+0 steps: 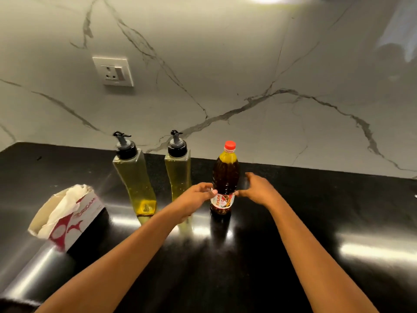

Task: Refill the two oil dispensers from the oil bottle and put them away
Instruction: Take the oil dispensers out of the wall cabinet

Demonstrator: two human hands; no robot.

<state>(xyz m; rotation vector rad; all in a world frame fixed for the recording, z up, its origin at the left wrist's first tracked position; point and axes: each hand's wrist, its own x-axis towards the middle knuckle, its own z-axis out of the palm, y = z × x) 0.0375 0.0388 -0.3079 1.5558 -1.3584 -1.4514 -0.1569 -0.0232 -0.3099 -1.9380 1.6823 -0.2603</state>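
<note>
Head view: at the back edge of a black kitchen counter (316, 222), a person closes both hands on a capped oil bottle (225, 177) standing upright near the marble wall; the left hand (196, 195) curls its fingertips against the label; the right hand (257, 188) is blurred, thumb at the label, and whether its fingers have clamped cannot be told. The red cap (229, 145) is on and the dark oil reaches the neck; nothing appears poured yet. The left dispenser (135, 177) and right dispenser (178, 172) stand just left of the bottle, spouts fitted, already holding pale yellow oil to the shoulder; uncapping, topping up and putting away all appear to remain. The left forearm crosses the right dispenser's base, a possible knock; an opened tissue box (67, 218) lies towards the left edge; a wall socket (114, 71) sits above.
</note>
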